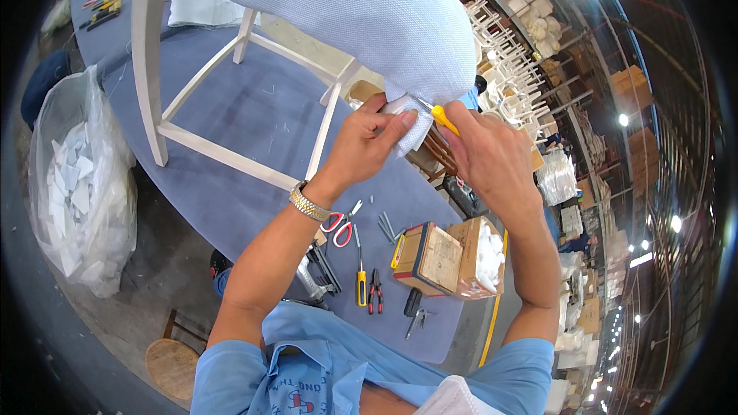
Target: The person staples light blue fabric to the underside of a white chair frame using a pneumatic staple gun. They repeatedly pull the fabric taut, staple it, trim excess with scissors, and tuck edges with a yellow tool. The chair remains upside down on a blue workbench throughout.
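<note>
A white-framed chair (pixel 146 61) with a light blue woven cover (pixel 330 0) stands on the grey-blue table. My left hand (pixel 361 142), a metal-band watch on its wrist, pinches a loose fabric flap (pixel 413 127) at the cover's lower right corner. From the other side my right hand (pixel 492 157) grips a tool with a yellow handle (pixel 443 118). Its thin metal end meets the fabric close to my left fingertips; the exact kind of tip is too small to make out.
On the table (pixel 261 138) lie red-handled scissors (pixel 342 230), a yellow screwdriver (pixel 361 286), pliers (pixel 375 292) and a staple gun (pixel 319 269). Beyond them are a wooden box (pixel 430 257) and a carton with white stuffing (pixel 486 261). A plastic bag of scraps (pixel 81 184) stands at left, near a stool (pixel 175 365).
</note>
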### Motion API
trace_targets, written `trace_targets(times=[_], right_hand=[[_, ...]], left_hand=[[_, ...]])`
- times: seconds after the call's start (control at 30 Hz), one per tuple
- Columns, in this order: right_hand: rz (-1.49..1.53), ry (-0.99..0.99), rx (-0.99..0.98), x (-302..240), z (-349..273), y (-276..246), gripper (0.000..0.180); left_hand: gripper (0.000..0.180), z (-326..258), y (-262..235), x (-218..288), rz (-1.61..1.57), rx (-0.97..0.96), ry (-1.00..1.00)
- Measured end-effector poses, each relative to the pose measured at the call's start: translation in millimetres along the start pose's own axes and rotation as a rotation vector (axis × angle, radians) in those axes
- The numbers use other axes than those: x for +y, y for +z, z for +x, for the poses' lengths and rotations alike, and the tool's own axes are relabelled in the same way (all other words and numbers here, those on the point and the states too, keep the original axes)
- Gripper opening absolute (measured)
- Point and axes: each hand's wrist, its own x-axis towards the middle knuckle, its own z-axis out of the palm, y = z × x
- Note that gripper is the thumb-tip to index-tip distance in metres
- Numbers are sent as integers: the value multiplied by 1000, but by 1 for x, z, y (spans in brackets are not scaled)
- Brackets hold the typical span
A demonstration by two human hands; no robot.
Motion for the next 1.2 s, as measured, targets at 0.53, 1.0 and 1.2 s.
trace_targets(times=[0.53,1.0,1.2], right_hand=[[39,-6,-43,11,-9,-1,9],[-20,-25,-84,14,-10,-4,10],[-5,-25,-57,16,-17,-3,9]], left_hand=[[33,1,2,1,-10,16,26],[34,1,-4,3,58,-16,22],[33,0,-5,3,51,-21,17]])
